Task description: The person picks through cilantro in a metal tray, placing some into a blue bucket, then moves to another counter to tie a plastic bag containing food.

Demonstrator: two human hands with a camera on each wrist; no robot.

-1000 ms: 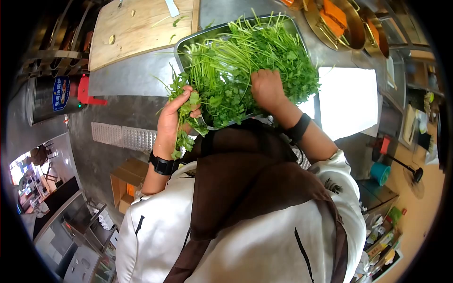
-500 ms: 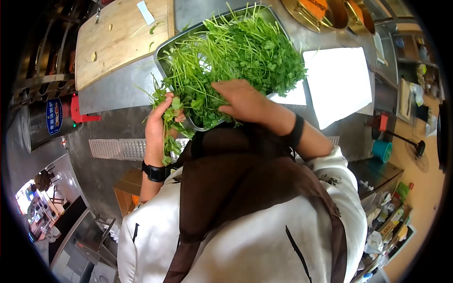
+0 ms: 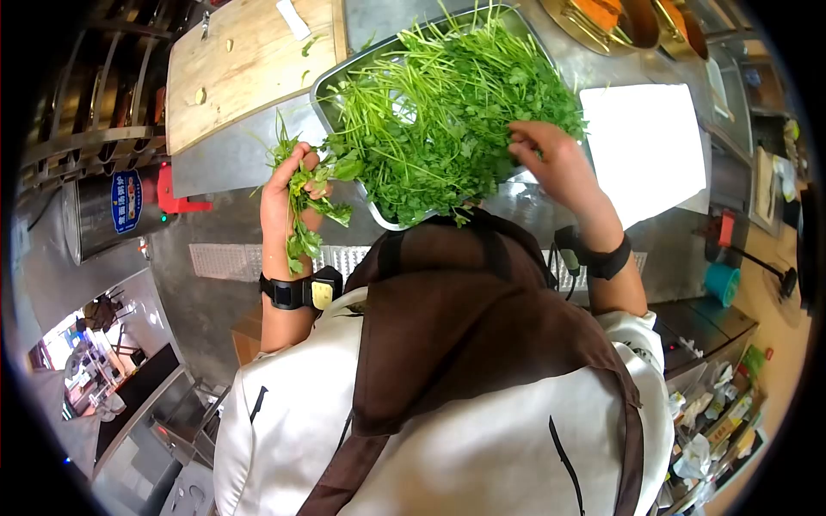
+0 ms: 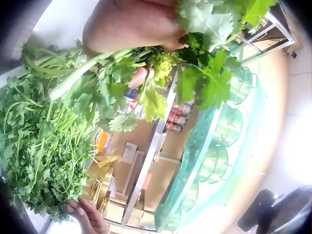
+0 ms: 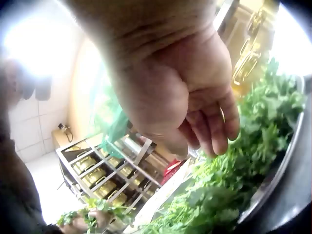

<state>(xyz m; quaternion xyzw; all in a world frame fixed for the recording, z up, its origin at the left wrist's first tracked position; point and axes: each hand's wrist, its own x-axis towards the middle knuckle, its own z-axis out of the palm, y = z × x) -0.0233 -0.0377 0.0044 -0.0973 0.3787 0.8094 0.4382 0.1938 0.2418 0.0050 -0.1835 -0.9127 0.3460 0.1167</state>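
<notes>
Leafy green herbs [image 3: 430, 129] with pale stems fill a metal tray [image 3: 323, 101] on the counter. Left of the tray, the left hand [image 3: 288, 193] grips a small bunch of the same herbs [image 3: 301, 236], leaves hanging below the palm; the left wrist view shows stems and leaves [image 4: 117, 83] around its fingers. The right hand [image 3: 555, 159] is over the tray's right front edge, fingers loosely bent and holding nothing visible. In the right wrist view this hand [image 5: 180, 92] hangs just over the leaves [image 5: 214, 190], its fingertips close to them; contact cannot be told.
A wooden board [image 3: 249, 69] with small scraps lies left of the tray. White paper [image 3: 645, 150] lies to its right on the counter. Brass-coloured pans [image 3: 641, 26] with orange contents stand at the back right.
The right hand has moved right, from across the tray's front to its right front edge, with its fingers less extended. The left hand still grips its bunch. The head view has shifted.
</notes>
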